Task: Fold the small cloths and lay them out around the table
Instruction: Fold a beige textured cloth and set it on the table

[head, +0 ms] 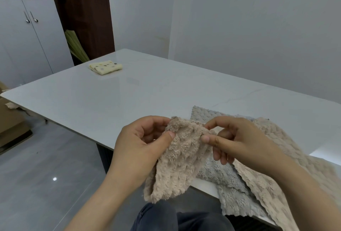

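A fluffy beige cloth hangs in the air over the table's near edge. My left hand pinches its top left corner between thumb and fingers. My right hand pinches the top right edge. Under and behind it, a grey textured cloth lies unfolded on the table, draping over the edge. A second beige cloth lies on top of the grey one at the right. A yellow cloth with dots sits folded at the far left corner of the table.
The white glossy table stretches ahead. A white cabinet and a dark wooden panel stand at the back left. Cardboard boxes sit on the grey floor at the left. My knee shows at the bottom.
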`<state>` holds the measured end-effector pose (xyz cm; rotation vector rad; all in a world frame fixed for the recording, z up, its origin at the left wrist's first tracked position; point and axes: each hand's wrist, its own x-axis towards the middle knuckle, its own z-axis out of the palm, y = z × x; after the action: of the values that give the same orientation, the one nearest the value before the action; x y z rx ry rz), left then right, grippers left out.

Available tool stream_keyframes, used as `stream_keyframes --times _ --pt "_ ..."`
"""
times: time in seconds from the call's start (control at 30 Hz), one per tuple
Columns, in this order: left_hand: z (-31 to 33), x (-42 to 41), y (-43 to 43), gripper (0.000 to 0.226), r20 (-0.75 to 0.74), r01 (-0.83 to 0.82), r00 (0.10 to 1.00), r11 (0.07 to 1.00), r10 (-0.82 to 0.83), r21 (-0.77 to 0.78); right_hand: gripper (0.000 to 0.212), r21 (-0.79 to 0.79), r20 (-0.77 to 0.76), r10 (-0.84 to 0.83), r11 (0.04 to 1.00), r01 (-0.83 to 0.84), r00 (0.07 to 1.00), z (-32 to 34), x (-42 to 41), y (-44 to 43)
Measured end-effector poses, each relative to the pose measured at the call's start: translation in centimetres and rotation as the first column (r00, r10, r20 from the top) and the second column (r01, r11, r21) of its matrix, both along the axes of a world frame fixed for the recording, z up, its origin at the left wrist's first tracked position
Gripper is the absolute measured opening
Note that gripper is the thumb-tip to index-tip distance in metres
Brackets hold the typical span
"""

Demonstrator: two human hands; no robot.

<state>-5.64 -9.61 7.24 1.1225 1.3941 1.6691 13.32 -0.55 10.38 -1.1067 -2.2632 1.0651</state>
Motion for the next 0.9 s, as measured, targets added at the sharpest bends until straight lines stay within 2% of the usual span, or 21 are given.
stream_keyframes --times 0.33,0.43,0.53,0.63,0.7,0.8,0.9 --pt "0.4 -1.2 0.0 0.021 -0.057 -0.018 0.998 0.999 0.020 0.034 0.025 0.023 0.142 0.034 0.999 -0.038 0.989 -0.5 0.9 1.0" --pt "0.2 -1.6 0.0 0.015 -0.113 -0.041 0.993 0.999 0.043 0.017 0.020 0.096 0.165 0.032 0.994 -0.048 0.986 -0.7 1.1 1.1" --pt "-0.1 -1.6 0.0 0.007 -0.171 -0.081 0.982 0.996 0.085 0.025 0.027 0.255 0.163 0.007 0.966 -0.049 0.987 -1.1 1.1 1.2" --pt "-0.4 -1.6 0.0 0.002 -0.266 -0.107 0.957 0.993 0.115 0.046 0.026 0.304 0.091 -0.019 0.953 -0.009 0.996 -1.6 0.9 1.1" --pt "-0.8 -1.5 0.1 0.008 -0.314 -0.137 0.937 0.988 0.152 0.069 0.022 0.287 0.025 -0.024 0.958 0.016 0.999 -1.8 0.8 0.8" --pt "-0.9 -1.1 0.2 0.011 -0.401 -0.173 0.895 0.981 0.196 0.092 0.019 0.156 -0.162 -0.037 0.986 0.063 0.986 -2.2 0.4 0.1" --pt "-1.1 -0.9 0.6 0.010 -0.383 -0.197 0.897 0.976 0.218 0.095 0.026 0.010 -0.363 -0.102 0.993 0.114 0.926 -3.0 0.0 -0.4"
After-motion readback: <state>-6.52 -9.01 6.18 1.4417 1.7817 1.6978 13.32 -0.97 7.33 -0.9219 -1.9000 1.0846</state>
